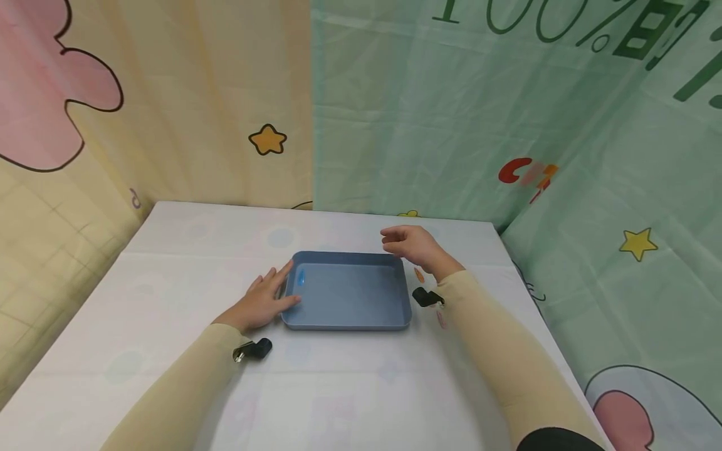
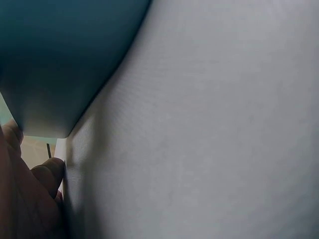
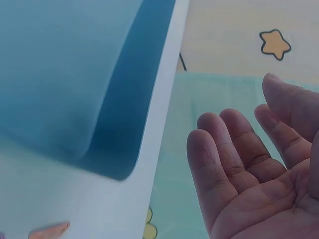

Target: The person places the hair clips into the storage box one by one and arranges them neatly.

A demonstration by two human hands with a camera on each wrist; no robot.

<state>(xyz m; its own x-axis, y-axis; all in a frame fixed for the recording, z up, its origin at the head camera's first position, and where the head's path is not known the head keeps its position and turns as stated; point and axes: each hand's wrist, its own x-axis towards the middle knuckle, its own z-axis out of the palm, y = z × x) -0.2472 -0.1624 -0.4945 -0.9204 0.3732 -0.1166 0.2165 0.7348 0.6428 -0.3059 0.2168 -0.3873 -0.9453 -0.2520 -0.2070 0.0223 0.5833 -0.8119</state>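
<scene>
My left hand (image 1: pixel 258 302) spread against blue rectangular plastic-looking tray (image 1: pixel 352 297) | right hand (image 1: pixel 414 244) loose, empty | one-sided push might skew tray

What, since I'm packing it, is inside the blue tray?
In the tray, only a small blue oval shows, near the left end; mark or object, I can't tell. The left hand hides part of the left side, the right hand part of the far right corner.

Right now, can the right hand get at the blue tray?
Probably yes: the right hand, holding nothing, is near the far right corner of the blue tray, with nothing visible between them. The left hand is at the opposite end, out of the way.
</scene>
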